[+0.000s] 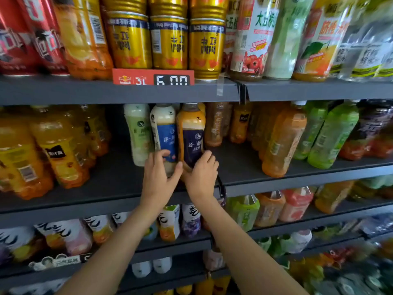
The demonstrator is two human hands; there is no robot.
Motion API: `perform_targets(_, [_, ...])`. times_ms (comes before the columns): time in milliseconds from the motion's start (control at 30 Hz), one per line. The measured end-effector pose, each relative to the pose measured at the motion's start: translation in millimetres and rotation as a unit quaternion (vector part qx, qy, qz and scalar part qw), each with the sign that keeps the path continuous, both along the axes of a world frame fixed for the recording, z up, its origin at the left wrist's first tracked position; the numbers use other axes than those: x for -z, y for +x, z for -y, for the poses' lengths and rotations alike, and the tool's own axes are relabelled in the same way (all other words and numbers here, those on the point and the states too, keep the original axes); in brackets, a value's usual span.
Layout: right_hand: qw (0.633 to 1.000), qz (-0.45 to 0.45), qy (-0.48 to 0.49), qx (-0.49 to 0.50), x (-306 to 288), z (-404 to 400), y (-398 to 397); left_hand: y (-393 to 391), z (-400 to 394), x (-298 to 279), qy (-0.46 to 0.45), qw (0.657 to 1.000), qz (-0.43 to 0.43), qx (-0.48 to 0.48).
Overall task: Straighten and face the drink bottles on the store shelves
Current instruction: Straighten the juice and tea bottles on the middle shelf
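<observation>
A red price tag (153, 77) with a black panel reading 6.00 sits on the front edge of the top shelf (119, 91), which is dark grey. A clear plastic strip (220, 86) hangs over that edge to the tag's right, near a black bracket (243, 93) at the joint between two shelf sections. Lower down, a label strip (57, 261) printed with small faces runs along another shelf edge.

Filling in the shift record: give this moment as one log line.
left hand: grips blue-labelled cream milk-tea bottle | right hand: grips navy-labelled brown milk-tea bottle | place: middle grey metal shelf
</observation>
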State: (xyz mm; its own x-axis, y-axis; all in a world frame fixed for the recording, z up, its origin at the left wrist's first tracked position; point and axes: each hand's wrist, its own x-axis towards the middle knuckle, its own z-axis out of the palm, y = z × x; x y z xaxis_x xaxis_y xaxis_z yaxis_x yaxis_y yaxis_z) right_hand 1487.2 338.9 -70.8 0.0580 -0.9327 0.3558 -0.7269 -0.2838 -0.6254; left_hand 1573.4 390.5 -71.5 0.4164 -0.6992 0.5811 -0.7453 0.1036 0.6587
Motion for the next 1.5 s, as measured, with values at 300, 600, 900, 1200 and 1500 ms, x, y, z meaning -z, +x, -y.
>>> perform_targets(300, [0.961, 0.016, -0.005, -0.276, 0.7, 41.4, -57.8, -51.0, 32.7, 5.0, 0.019, 0.991, -0.048, -0.127])
perform_targets(600, [0.983, 0.179, 0.000, -0.036, -13.7, 117.8, -97.8, -113.8, 49.2, -6.8, -0.064, 0.987, 0.093, -0.111])
perform_targets(900, [0.993, 0.116, 0.006, 0.024, -2.9, 188.9, -74.7, -104.6, 118.8, 4.6, 0.103, 0.994, 0.020, -0.017])
perform_targets(1200, [0.991, 0.047, 0.033, 0.122, -7.2, 202.0, -60.2, -96.5, 121.4, 26.0, 0.112, 0.993, -0.046, 0.007])
perform_targets(1500, [0.995, 0.078, 0.057, 0.037, -11.9, 124.6, -88.2, -108.2, 101.6, -3.0, 0.134, 0.979, -0.153, 0.007])
